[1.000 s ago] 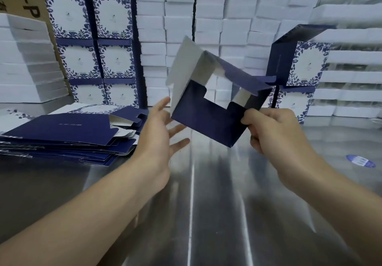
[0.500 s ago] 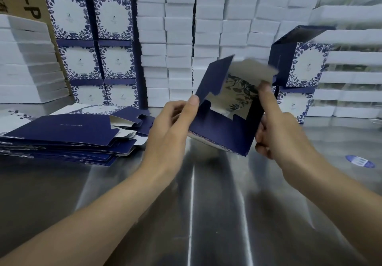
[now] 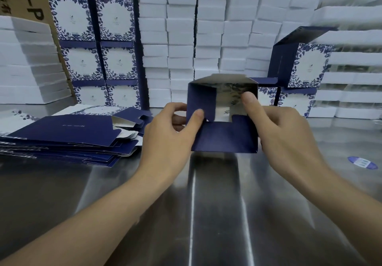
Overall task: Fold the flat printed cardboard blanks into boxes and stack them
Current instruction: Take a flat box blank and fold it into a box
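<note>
Head view. A half-formed box [image 3: 223, 118] is held above the table [image 3: 206, 203], straight ahead of the person and between the two hands, its open end turned toward the camera. The left hand [image 3: 171, 133] grips the box's left wall, thumb [image 3: 197, 118] pressed on the navy side flap and fingers curled behind. The right hand [image 3: 277, 133] grips the right wall, thumb [image 3: 249, 100] hooked over the edge into the opening. Both hands are equally near; the box's long axis runs left to right between them. Look of the box: navy outer faces, pale inner faces, blue floral print showing inside. The near bottom flap is folded up across the opening, and the left side flap stands partly inward; the end is not yet closed, so tucking the flaps appears to be the step in hand. The flat blanks [image 3: 68, 135] lie in a pile on the table to the left. Finished boxes [image 3: 93, 46] stand stacked behind the pile, and further ones [image 3: 301, 67] at the right.
</note>
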Demonstrator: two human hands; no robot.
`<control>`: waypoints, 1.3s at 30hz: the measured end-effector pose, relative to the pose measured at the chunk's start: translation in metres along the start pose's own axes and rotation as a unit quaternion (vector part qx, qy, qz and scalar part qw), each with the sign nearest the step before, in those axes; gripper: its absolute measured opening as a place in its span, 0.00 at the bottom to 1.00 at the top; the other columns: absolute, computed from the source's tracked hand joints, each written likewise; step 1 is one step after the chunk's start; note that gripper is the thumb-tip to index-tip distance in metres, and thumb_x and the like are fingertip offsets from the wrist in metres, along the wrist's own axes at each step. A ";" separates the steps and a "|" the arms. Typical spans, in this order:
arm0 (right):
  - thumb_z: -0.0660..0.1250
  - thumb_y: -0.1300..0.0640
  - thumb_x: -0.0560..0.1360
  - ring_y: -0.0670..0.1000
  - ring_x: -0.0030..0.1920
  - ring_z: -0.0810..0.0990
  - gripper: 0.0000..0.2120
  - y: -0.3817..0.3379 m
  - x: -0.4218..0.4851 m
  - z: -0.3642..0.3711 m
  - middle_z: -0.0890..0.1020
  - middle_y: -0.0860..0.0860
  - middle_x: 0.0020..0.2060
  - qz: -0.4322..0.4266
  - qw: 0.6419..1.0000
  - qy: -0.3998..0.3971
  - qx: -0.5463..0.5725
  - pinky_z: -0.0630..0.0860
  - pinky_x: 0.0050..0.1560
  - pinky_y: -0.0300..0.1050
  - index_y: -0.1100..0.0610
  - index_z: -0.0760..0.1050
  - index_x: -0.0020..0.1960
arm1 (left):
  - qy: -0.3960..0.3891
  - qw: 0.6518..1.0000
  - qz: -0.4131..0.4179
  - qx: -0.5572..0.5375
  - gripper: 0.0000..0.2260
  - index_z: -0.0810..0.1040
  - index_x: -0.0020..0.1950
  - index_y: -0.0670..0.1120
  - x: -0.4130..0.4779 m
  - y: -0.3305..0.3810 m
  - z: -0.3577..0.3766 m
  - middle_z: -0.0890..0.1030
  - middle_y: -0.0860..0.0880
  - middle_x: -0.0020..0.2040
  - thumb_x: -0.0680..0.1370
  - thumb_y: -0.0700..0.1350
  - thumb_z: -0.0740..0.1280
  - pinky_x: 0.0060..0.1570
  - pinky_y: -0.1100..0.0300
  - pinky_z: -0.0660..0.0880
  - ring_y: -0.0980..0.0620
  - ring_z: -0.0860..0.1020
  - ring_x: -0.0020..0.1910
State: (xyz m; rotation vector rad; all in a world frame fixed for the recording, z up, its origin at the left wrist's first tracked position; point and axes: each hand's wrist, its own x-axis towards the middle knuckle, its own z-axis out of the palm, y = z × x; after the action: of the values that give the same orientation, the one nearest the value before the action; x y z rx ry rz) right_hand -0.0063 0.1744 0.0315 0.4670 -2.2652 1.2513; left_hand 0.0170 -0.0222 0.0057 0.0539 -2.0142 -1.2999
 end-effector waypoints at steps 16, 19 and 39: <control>0.64 0.23 0.69 0.38 0.45 0.83 0.26 0.013 -0.018 0.038 0.83 0.37 0.46 -0.047 0.992 -0.117 0.017 0.77 0.41 0.40 0.42 0.80 0.54 | 0.003 0.836 -0.295 -0.462 0.09 0.82 0.60 0.41 0.009 0.001 -0.003 0.89 0.45 0.48 0.81 0.42 0.72 0.46 0.60 0.85 0.52 0.88 0.46; 0.70 0.31 0.74 0.45 0.38 0.86 0.20 0.012 -0.018 0.044 0.85 0.43 0.40 0.016 0.987 -0.122 0.100 0.81 0.36 0.47 0.48 0.81 0.46 | -0.036 0.843 -0.298 -0.447 0.08 0.83 0.56 0.43 0.003 0.003 0.001 0.88 0.47 0.47 0.80 0.44 0.74 0.44 0.63 0.84 0.54 0.88 0.44; 0.71 0.52 0.81 0.44 0.24 0.73 0.17 0.005 -0.008 0.036 0.77 0.46 0.25 0.162 0.933 -0.029 0.320 0.67 0.25 0.33 0.55 0.77 0.35 | -0.065 0.931 -0.254 -0.255 0.14 0.81 0.45 0.46 -0.009 0.010 0.008 0.82 0.51 0.34 0.82 0.56 0.68 0.39 0.58 0.73 0.55 0.82 0.31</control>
State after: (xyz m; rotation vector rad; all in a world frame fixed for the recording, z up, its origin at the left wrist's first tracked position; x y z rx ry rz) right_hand -0.0118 0.1462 0.0075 0.3572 -1.9881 2.1871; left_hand 0.0224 -0.0072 0.0068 0.2651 -1.7600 -2.1756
